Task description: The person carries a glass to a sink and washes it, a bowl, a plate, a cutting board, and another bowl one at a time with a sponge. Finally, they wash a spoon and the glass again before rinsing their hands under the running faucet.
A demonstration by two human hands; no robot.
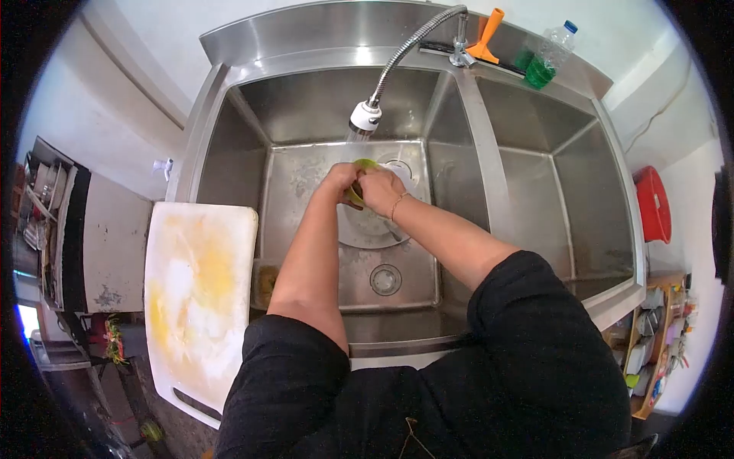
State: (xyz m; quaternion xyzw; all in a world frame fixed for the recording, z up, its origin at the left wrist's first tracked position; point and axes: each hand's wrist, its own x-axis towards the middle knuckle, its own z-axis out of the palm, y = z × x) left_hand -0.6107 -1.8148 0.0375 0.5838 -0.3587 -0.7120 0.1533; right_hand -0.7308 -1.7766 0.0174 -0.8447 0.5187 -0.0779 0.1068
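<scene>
Under the running tap, my left hand (342, 182) and my right hand (381, 193) are closed around a small green bowl (367, 164). Much of the bowl is hidden by my fingers, so its full shape cannot be made out. Water falls from the white spray head (365, 117) just above my hands. Below them a round plate (370, 236) lies on the bottom of the left sink basin (294, 164), partly covered by my hands and right forearm.
A stained white cutting board (200, 294) rests at the sink's left side. The second basin (527, 168) is on the right. Along the back ledge stand an orange-handled squeegee (487, 38) and a bottle of green liquid (547, 57). A red basin (651, 204) hangs at right.
</scene>
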